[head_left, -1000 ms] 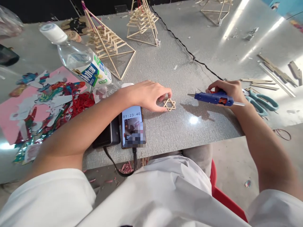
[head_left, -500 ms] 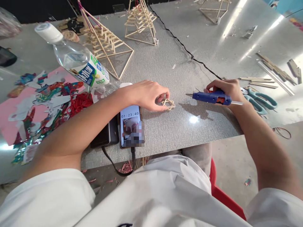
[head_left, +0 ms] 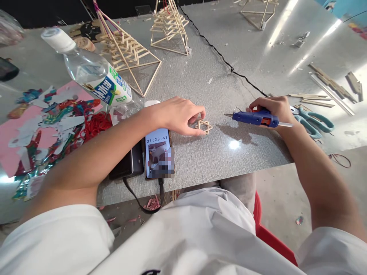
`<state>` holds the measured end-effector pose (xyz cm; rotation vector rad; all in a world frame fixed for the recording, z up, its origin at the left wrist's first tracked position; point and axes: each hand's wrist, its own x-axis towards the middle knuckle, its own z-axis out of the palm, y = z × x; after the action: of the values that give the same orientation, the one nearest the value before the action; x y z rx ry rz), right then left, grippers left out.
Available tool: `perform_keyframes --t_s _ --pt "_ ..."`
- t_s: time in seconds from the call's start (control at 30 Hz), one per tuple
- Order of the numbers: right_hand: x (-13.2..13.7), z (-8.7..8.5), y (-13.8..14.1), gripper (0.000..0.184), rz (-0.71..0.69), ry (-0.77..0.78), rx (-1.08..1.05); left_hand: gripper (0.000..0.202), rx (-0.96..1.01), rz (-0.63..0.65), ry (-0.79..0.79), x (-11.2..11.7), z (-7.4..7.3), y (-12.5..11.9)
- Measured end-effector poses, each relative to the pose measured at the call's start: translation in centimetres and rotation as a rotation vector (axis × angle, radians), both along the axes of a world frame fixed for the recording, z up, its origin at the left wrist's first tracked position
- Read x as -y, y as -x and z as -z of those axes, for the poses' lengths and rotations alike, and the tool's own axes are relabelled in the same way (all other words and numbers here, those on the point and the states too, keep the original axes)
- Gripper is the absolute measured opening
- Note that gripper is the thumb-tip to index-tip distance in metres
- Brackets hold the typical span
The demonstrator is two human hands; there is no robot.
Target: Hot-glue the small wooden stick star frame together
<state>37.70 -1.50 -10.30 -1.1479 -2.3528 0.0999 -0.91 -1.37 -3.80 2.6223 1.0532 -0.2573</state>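
Observation:
My left hand (head_left: 183, 116) curls around the left side of a small six-pointed star of wooden sticks (head_left: 207, 126), low over the grey table. Its thumb touches the star's near edge; part of the star is hidden by the fingers. My right hand (head_left: 272, 109) grips a blue hot glue gun (head_left: 255, 117) with a clear glue stick poking out of its back. The metal nozzle points left toward the star, a short way off and not touching it.
A tilted plastic bottle (head_left: 94, 72), a phone (head_left: 157, 152) and a black box (head_left: 127, 162) stand left. Behind are stick pyramids (head_left: 129, 57) and a black cord (head_left: 215, 47). Scissors (head_left: 315, 120) and loose sticks (head_left: 311, 100) lie right; shiny scraps (head_left: 65, 122) lie far left.
The star has tipped flatter, showing its six points more plainly. My left fingers have shifted slightly on it. The glue gun stays almost where it was.

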Motion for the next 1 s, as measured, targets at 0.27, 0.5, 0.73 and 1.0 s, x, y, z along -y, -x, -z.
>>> perform_keyframes --t_s 0.27,0.5,0.73,1.0 --pt "0.5 -0.8 0.4 0.035 0.136 0.113 0.161 0.057 -0.019 -0.013 0.108 -0.2 -0.6 0.3" --pt "0.5 -1.0 1.7 0.05 0.429 0.095 0.286 0.056 0.011 0.004 0.108 -0.6 -0.3 0.5" --pt "-1.6 1.8 0.1 0.068 0.545 -0.023 0.157 0.048 0.043 -0.001 0.089 -0.3 -0.1 0.4" --pt "-2.5 3.0 -1.1 0.057 0.435 -0.165 0.238 0.045 0.09 0.009 0.1 -0.4 0.2 0.3"
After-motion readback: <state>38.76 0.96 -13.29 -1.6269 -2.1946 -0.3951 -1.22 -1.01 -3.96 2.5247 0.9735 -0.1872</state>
